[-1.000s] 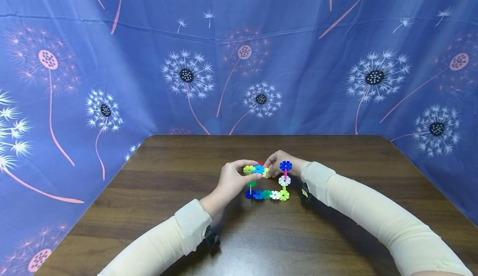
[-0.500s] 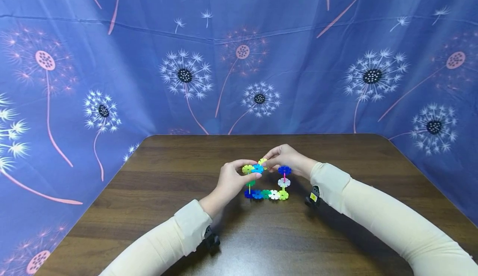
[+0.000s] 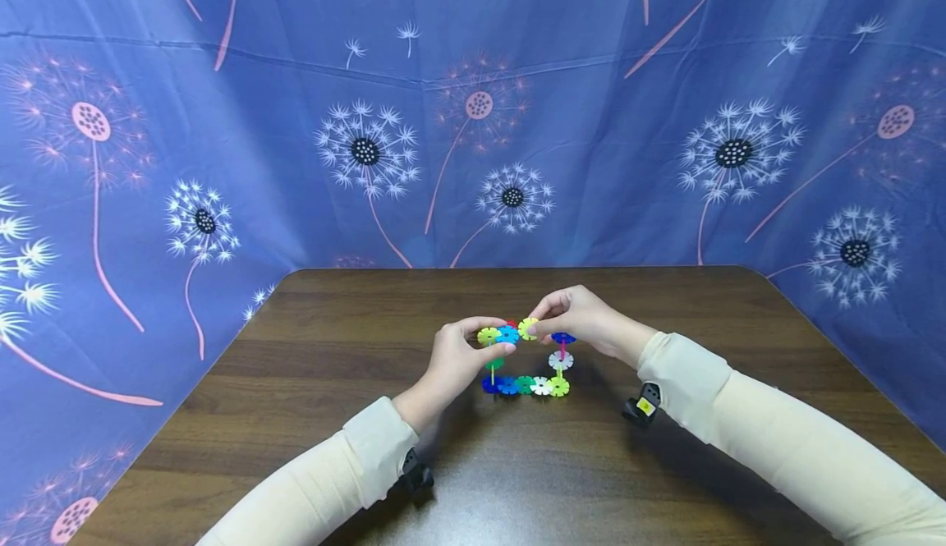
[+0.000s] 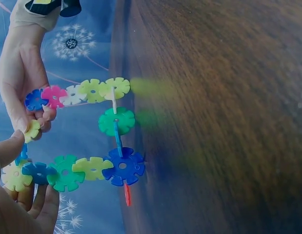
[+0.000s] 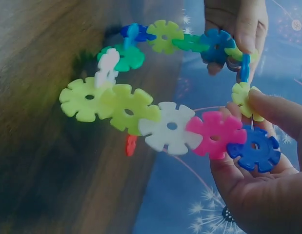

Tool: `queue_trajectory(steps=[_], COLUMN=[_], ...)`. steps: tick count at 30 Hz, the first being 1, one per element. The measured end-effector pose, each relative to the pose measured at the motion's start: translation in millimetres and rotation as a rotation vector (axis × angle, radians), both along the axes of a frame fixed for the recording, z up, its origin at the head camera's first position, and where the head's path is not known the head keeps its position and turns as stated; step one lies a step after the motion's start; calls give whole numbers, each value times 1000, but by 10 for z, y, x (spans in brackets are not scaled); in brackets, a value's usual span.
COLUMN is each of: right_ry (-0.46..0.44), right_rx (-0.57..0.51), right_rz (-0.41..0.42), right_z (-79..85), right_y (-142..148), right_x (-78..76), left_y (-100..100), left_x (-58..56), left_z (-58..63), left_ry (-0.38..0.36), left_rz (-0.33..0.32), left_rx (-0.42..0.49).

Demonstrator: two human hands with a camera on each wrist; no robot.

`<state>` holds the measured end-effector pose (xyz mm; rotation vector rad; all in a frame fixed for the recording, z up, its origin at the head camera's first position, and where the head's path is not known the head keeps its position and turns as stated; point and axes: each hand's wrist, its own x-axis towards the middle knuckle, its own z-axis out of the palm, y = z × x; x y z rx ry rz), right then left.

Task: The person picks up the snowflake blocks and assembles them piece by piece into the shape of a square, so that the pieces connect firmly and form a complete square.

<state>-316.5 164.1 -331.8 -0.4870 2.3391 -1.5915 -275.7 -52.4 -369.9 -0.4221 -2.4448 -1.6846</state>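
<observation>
Flower-shaped plastic discs, slotted together, form an upright open frame with a bottom row holding a green disc (image 3: 525, 385). My left hand (image 3: 454, 357) grips the upper left corner, its thumb and fingers around a yellow-green disc (image 3: 488, 336) and a light blue disc (image 3: 507, 334). My right hand (image 3: 591, 324) pinches a loose-looking yellow disc (image 5: 247, 101) close beside the light blue one; whether they are joined I cannot tell. In the right wrist view, the upright's dark blue top disc (image 5: 254, 148) lies against my right hand, above a pink disc (image 5: 216, 135) and a white disc (image 5: 171, 127).
The frame stands on a brown wooden table (image 3: 296, 431). A red disc (image 4: 128, 195) shows edge-on by the frame's base in the left wrist view. Behind the table hangs a blue cloth (image 3: 591, 119) with dandelion prints.
My right hand has shifted right and turned, with the yellow disc rising, then ending slightly right. The dark blue top disc has tilted and dropped a little. My left hand has hardly moved.
</observation>
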Motion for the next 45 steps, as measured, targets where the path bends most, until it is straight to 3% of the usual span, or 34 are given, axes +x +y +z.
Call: queue_trajectory(steps=[15,29,37,45], right_ry=[110,112,102,52], right_rx=[-4,-57,-76,-90], right_rz=[-20,-34,-16,-3], right_z=[-70,-139,-158,-158], right_y=[-72,-129,-110,-50], right_x=[132,131,118,75], left_y=[-16,3,36,65], left_x=[7,24,22,-1], left_z=[2,13,4,-3], left_ry=[26,31,58,38], left_rz=[-24,-2,-52,5], left_rx=[-16,-12,-58,-68])
